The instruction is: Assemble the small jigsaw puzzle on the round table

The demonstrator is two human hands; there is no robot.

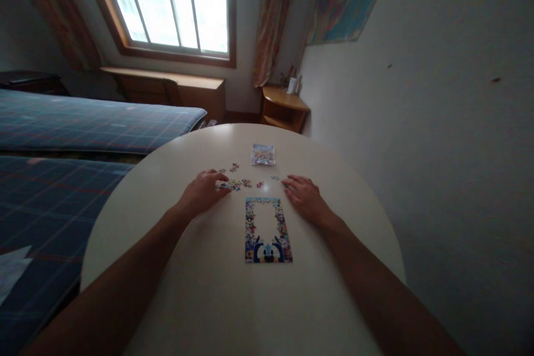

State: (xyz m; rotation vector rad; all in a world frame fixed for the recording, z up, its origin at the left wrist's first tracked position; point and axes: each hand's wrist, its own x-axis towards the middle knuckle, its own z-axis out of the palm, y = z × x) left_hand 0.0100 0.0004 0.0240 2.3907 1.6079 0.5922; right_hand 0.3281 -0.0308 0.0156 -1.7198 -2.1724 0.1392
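My left hand (203,190) curls over loose pieces (240,183), perhaps pinching one; right hand (304,196) lies flat, empty, on the round table (217,289), bed (83,122) beside.

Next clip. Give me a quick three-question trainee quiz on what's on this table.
1. True or false: the puzzle on the table has its middle filled in.
2. The fingertips of the left hand rest on: A) loose pieces, B) the puzzle, C) nothing at all.
3. What lies beyond the loose pieces, farthest from the person?
Key: 1 false, only the border is done. 2 A. 3 a small picture card.
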